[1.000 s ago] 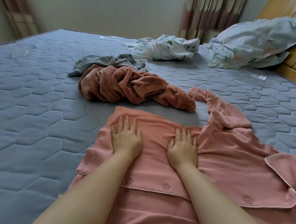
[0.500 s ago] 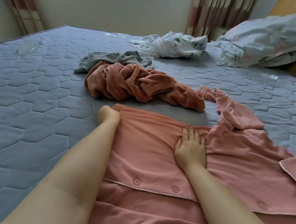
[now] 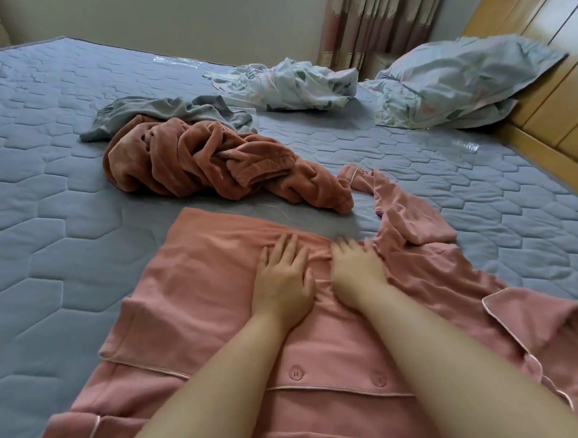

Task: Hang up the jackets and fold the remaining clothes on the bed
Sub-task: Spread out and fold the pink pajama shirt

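Observation:
A pink button-up pyjama top [image 3: 200, 288] lies spread on the bed in front of me, one sleeve [image 3: 404, 209] stretched out to the far right. My left hand [image 3: 281, 280] lies flat on its upper middle, fingers straight. My right hand [image 3: 355, 274] rests right beside it on the bunched cloth, blurred by motion. Beyond the top lies a crumpled rust-coloured fleece garment [image 3: 216, 162], with a grey garment [image 3: 175, 111] behind it. A floral light garment [image 3: 290, 85] is heaped farther back.
The grey quilted mattress [image 3: 42, 201] stretches out to the left. A floral pillow [image 3: 461, 83] leans on the wooden headboard [image 3: 556, 100] at the right. Curtains [image 3: 373, 23] hang at the back, and bits of clear plastic [image 3: 467, 145] lie on the mattress.
My left hand went out to the top's left edge, then came back to the middle beside my right hand. The cloth between the hands is now bunched. The camera moved closer.

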